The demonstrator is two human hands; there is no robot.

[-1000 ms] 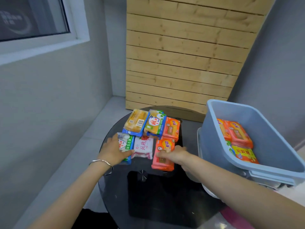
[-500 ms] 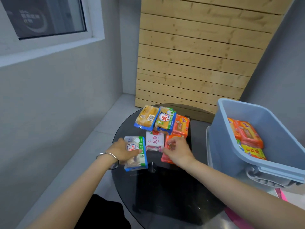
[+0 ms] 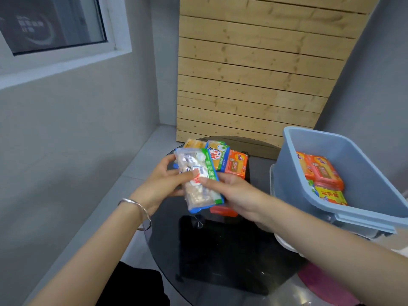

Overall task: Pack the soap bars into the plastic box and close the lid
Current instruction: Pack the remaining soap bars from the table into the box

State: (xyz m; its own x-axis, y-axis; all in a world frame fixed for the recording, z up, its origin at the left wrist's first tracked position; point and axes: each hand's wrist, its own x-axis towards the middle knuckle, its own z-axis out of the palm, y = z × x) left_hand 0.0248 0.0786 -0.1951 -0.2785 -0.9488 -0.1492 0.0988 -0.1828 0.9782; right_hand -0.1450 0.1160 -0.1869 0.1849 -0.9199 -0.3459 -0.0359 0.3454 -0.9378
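Grey walls and a slatted wood panel (image 3: 254,74) close in behind a round dark glass worktop (image 3: 220,250). At frame centre, left hand (image 3: 159,184) and right hand (image 3: 234,193) hold a green-edged soap pack (image 3: 196,180), fingers clamped on it, above the worktop. More soaps (image 3: 229,162) lie just behind. Lower centre worktop is bare. An open blue box (image 3: 362,173) at right holds orange bars (image 3: 322,171).

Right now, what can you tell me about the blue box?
The blue box is light blue plastic with a thick rim and smooth walls. It sits tilted at the right of the dark round table, its open top leaning toward the person, no lid on it. Inside lie a few wrapped soap bars, orange ones with a yellow one nearer. Something white shows under it. Neither hand touches it.
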